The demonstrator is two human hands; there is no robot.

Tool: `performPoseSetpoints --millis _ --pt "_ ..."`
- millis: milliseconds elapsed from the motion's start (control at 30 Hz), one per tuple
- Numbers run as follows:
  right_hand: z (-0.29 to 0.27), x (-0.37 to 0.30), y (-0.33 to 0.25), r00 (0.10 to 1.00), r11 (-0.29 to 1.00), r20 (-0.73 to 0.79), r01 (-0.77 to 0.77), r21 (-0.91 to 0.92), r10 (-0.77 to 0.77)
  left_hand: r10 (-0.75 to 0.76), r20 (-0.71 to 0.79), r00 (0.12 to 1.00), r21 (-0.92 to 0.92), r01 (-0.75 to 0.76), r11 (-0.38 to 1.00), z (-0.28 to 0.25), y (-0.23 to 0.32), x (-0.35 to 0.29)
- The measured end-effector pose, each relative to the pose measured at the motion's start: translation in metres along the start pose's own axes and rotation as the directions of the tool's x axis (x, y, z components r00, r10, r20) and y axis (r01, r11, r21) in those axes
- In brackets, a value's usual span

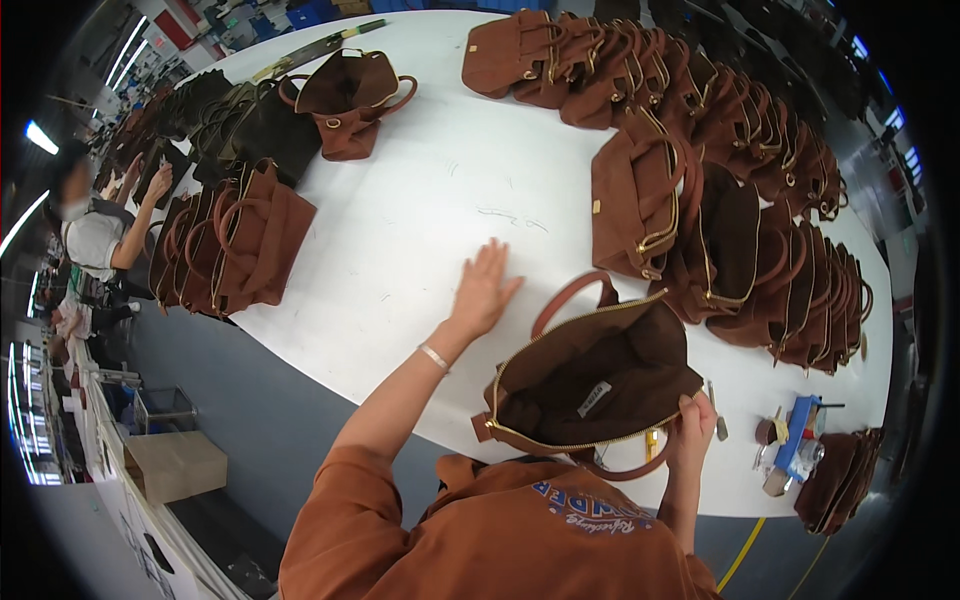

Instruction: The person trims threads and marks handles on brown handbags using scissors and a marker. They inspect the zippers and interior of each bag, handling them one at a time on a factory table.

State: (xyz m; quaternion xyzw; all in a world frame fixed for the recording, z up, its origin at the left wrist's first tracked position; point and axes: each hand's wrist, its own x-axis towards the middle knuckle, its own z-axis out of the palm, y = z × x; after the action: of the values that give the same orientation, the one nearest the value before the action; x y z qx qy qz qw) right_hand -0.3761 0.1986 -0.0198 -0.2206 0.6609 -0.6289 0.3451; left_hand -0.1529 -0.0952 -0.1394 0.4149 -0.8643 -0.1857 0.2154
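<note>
Open brown bag [600,375]: sat at near edge of white table [420,210], mouth up, zipper undone, dark lining and a small label visible inside. Right hand [695,425] closed on bag's near right rim, fingers curled over the edge next to the lower handle. Left hand [483,290] flat on bare tabletop, fingers spread, holding nothing, just left of the bag and clear of it. Thin bracelet [434,357] on left wrist. Orange sleeves on both arms.

Outward from right hand: small tool [717,412] lying just right of the bag, kind unclear. Further right, blue box [800,432] with small items around it, too small to identify. Pile of brown pieces [835,480] at far right table edge.

Behind the bag: upright brown bag [635,195] with gold zipper, leaning against a long row of brown bags [770,200] curving along the right side and back edge.

Left of left hand, well apart: group of brown bags [235,240] standing near left edge. Behind those, dark bags [240,125] in a row, plus one open brown bag [350,100] lying alone near back left.

Another person [100,225] in grey top at far left, arm raised to the bags there. Cardboard box [175,465] on floor lower left.
</note>
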Motion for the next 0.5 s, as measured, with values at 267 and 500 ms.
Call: performPoseSetpoints --millis 267,500 --pt "0.003 0.011 -0.001 0.998 0.999 -0.059 -0.020 0.043 0.023 0.207 0.099 0.973 0.185 -0.222 0.957 0.078 0.016 0.093" --pt "0.007 0.015 -0.003 0.978 0.996 -0.190 -0.090 0.014 0.091 -0.139 -0.012 0.990 0.408 0.132 0.903 0.058 -0.074 0.178"
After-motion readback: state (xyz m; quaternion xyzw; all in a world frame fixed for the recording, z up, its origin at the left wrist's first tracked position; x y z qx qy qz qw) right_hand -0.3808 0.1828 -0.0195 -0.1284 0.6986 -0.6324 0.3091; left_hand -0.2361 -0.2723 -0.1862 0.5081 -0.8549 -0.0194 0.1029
